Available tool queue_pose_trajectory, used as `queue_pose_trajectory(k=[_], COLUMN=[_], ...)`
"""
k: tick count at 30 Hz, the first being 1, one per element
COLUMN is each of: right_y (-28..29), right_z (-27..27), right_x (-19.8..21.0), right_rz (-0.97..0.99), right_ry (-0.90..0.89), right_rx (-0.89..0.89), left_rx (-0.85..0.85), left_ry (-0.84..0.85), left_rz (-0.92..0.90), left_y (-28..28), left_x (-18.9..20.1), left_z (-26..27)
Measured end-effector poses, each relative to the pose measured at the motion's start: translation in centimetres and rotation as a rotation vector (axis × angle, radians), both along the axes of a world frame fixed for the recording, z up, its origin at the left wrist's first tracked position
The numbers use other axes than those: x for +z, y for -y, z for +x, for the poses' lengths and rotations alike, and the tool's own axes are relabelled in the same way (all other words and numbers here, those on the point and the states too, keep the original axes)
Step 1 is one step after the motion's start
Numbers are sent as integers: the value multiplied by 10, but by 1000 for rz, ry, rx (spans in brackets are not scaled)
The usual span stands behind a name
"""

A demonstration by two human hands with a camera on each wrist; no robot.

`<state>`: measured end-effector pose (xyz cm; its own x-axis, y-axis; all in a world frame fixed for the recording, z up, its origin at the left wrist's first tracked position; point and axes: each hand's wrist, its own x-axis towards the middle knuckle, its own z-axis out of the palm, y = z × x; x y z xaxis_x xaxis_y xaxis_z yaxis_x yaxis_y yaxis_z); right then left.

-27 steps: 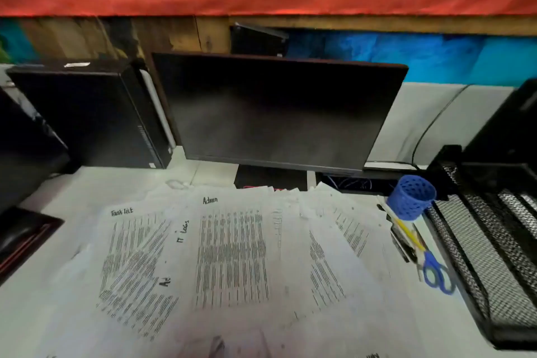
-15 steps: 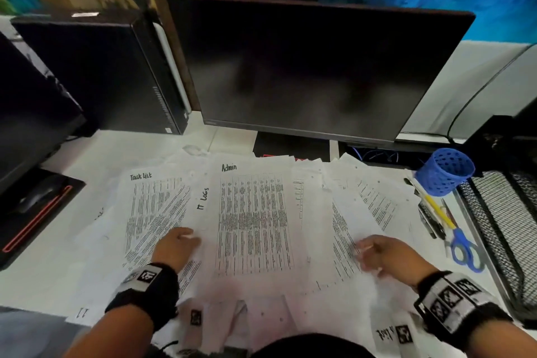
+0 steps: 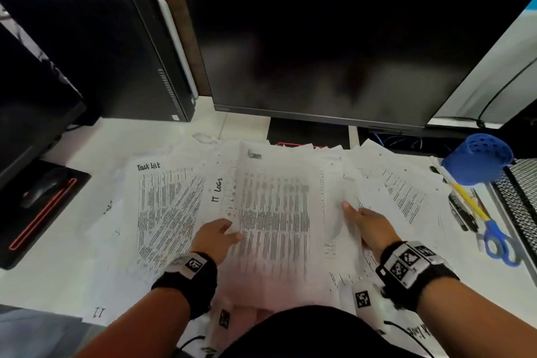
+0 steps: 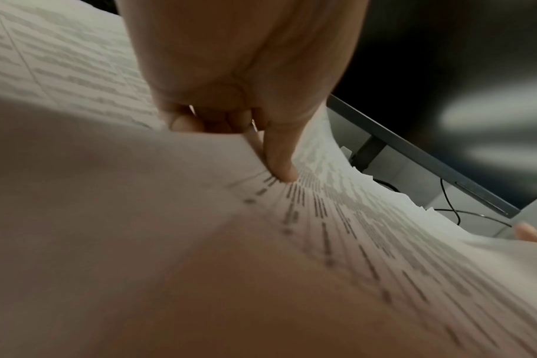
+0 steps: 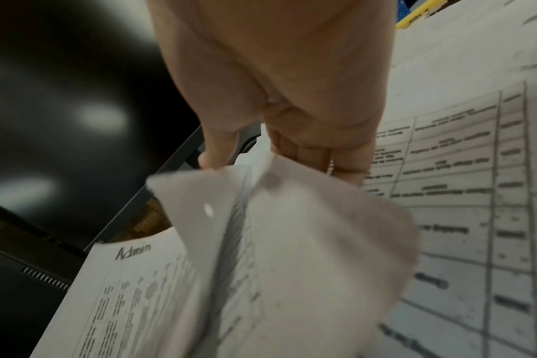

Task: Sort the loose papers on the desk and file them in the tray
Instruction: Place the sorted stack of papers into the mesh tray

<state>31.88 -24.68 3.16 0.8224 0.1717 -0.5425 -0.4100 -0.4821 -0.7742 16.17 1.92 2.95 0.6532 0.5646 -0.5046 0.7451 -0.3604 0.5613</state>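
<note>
Several printed sheets lie fanned over the white desk. The middle one, headed Admin [image 3: 276,212], is blurred and raised off the pile. My left hand [image 3: 216,234] pinches its left edge; in the left wrist view the thumb [image 4: 279,164] presses on top of the sheet [image 4: 337,230] and the fingers curl beneath. My right hand [image 3: 363,221] grips the right edge, which curls up at the fingers [image 5: 347,164] in the right wrist view. Sheets headed Task List [image 3: 162,206] and IT Logs [image 3: 218,192] lie to the left. The black mesh tray [image 3: 520,183] stands at the far right.
A dark monitor [image 3: 348,38] and a black PC tower [image 3: 101,52] stand behind the papers. A tipped blue pen cup [image 3: 476,163], a yellow pen [image 3: 467,200] and blue scissors [image 3: 499,241] lie between the papers and the tray. A mouse [image 3: 43,189] sits on a pad at left.
Both hands have come into view and closed in on the Admin sheet's side edges. The sheet has lifted off the pile. The head view has tilted down and closer.
</note>
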Motion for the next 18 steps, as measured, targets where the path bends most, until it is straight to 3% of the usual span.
queue_pose_trajectory(k=[5,12,18], right_y=[-10,15,16], right_z=[6,38,41], right_x=[1,27,47], right_rz=[-82,-316,-221], right_ry=[58,184,189], right_rx=[30,161,226], left_rx=[-34,-103,-192], left_ry=[67,82,281], left_rz=[-1,189,194], left_y=[-26,-90,-76], left_x=[11,40,68], left_z=[-5,7,31])
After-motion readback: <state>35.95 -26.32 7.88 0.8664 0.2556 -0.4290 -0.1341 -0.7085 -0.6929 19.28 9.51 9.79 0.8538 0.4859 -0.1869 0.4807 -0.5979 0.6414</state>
